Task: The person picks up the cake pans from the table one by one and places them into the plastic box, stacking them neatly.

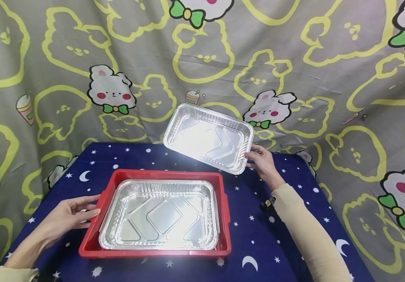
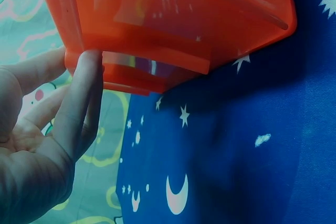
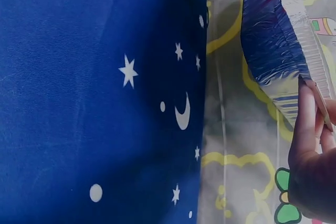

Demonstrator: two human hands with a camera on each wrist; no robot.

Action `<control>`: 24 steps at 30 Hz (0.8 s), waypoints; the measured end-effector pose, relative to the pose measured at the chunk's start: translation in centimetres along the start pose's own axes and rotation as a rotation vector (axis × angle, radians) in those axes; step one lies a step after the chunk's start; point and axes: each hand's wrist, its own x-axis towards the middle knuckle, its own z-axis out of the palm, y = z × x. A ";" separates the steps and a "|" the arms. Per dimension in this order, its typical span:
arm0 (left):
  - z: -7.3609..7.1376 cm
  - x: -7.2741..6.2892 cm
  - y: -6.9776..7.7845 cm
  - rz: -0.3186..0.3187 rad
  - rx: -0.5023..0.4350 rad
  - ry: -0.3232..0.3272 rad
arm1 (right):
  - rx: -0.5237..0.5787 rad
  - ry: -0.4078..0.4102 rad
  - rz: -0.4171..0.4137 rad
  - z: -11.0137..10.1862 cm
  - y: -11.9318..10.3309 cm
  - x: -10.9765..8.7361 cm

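A red plastic tray [image 1: 225, 219] stands at the front of the table, with a shiny foil pan [image 1: 165, 217] lying inside it. My left hand [image 1: 69, 215] grips the tray's left side, thumb and fingers at the rim; from below, the left wrist view shows fingertips [image 2: 90, 59] against the red lip [image 2: 157, 61]. Beyond the tray, a second foil pan [image 1: 202, 139] hangs tilted in the air, its inside facing me. My right hand [image 1: 263, 162] pinches this pan by its right end, and the right wrist view shows its crinkled outer wall [image 3: 275, 40].
A dark blue cloth with white stars and moons [image 1: 258, 227] covers the table. Behind and around it hangs a grey curtain [image 1: 146, 58] printed with yellow outlines and white cartoon animals. The raised pan overlaps the curtain and the table's back edge in the head view.
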 end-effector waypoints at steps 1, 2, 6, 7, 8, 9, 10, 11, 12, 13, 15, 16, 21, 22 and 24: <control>0.0 0.0 0.0 -0.001 0.002 0.001 | 0.004 -0.004 -0.001 -0.1 -0.1 0.0; 0.0 0.0 0.0 -0.002 0.003 0.002 | 0.004 -0.006 -0.001 -0.1 -0.2 -0.1; 0.0 0.0 0.1 0.000 0.002 0.002 | 0.033 -0.003 0.008 -0.4 -0.6 -0.3; 0.0 0.0 0.1 0.002 0.000 0.002 | 0.043 -0.004 0.010 -0.4 -0.7 -0.3; 0.0 0.0 0.2 0.003 0.000 0.001 | 0.051 -0.004 0.011 -0.5 -0.9 -0.3; 0.0 0.0 0.2 0.003 0.000 0.001 | 0.060 -0.001 0.010 -0.5 -1.0 -0.4; 0.0 0.0 0.2 0.003 0.001 0.001 | 0.065 0.000 0.009 -0.6 -1.1 -0.5; 0.0 0.0 0.2 0.001 0.003 0.000 | 0.062 -0.003 0.007 -0.7 -1.2 -0.5; 0.0 0.0 0.2 -0.001 0.004 0.001 | 0.060 -0.009 0.006 -0.8 -1.3 -0.6; 0.0 0.0 0.2 -0.004 0.007 0.002 | 0.057 -0.011 0.006 -0.9 -1.4 -0.7; 0.0 0.0 0.2 -0.006 0.010 0.003 | 0.059 -0.012 0.005 -1.0 -1.7 -0.8; 0.0 -0.1 0.2 -0.006 0.010 0.003 | 0.061 -0.016 0.006 -1.2 -1.8 -0.8; 0.0 -0.1 0.3 0.003 0.003 0.001 | 0.066 -0.019 0.005 -1.7 -2.3 -1.2; 0.0 -0.1 0.3 0.001 0.002 0.002 | 0.061 -0.018 0.005 -1.8 -2.4 -1.3; 0.0 -0.1 0.3 -0.004 0.000 0.001 | 0.056 -0.011 0.007 -2.0 -2.6 -1.6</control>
